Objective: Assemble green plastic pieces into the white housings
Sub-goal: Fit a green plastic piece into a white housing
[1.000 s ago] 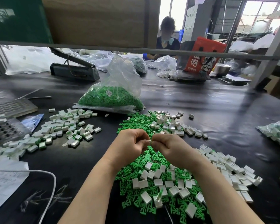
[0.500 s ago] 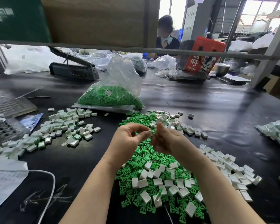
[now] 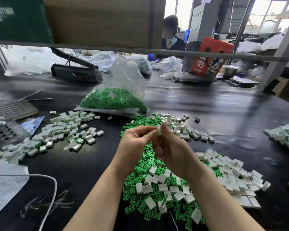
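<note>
My left hand (image 3: pixel 137 144) and my right hand (image 3: pixel 170 147) meet above the black table, fingertips together. Between them they pinch one small white housing with a green piece showing at its end (image 3: pixel 159 131). Under my wrists lies a heap of loose green plastic pieces (image 3: pixel 147 185) mixed with empty white housings (image 3: pixel 163 185). More white housings (image 3: pixel 227 165) spread out to the right. A pile of housings with green showing in them (image 3: pixel 63 130) lies to the left.
A clear bag of green pieces (image 3: pixel 113 100) stands behind the heap. Another bag of parts (image 3: pixel 285 135) lies at the right edge. A grey tray (image 3: pixel 5 130), paper and a white cable (image 3: pixel 52 184) sit on the left. A person sits across the table.
Both hands have risen slightly and turned; the right hand's fingers now point upward, and the housing with its green end shows at the fingertips.
</note>
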`<state>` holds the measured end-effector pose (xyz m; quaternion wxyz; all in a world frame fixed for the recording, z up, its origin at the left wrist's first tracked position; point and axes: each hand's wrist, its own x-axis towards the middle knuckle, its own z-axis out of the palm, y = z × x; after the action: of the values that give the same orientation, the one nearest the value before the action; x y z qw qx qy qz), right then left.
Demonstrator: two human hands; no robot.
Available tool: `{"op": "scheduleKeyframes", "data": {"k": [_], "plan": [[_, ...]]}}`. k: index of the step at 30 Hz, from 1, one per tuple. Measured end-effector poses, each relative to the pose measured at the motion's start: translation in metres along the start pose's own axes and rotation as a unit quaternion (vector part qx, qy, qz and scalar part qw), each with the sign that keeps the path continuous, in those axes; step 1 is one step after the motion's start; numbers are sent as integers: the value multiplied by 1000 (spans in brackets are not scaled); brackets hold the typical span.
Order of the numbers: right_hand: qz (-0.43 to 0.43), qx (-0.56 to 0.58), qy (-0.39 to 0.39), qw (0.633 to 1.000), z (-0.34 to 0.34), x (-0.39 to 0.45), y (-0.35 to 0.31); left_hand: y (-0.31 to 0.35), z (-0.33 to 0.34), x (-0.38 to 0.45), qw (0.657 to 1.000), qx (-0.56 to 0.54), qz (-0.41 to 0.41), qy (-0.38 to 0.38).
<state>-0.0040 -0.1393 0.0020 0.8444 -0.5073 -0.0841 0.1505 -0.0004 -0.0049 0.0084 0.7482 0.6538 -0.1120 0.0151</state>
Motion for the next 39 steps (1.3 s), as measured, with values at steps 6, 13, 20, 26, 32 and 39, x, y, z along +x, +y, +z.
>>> {"op": "scheduleKeyframes", "data": {"k": [6,13,20,26,32,39], "plan": [[0,19,-1,1000,3,1,3,1,-1,0,1000,5,11,5],[-6,-30,-2,1000,-4,4,4,6,1,-1,994,95,59,5],[-36,-81,-22,996,-4,3,6,11,4,-5,987,136,77,17],[-41,-93,-32,994,-3,3,7,11,7,-5,992,107,56,20],[-55,-120,-39,991,-5,1,6,8,8,-6,994,93,57,18],[-77,-155,-35,984,-4,-1,6,4,7,-3,993,102,61,12]]}}
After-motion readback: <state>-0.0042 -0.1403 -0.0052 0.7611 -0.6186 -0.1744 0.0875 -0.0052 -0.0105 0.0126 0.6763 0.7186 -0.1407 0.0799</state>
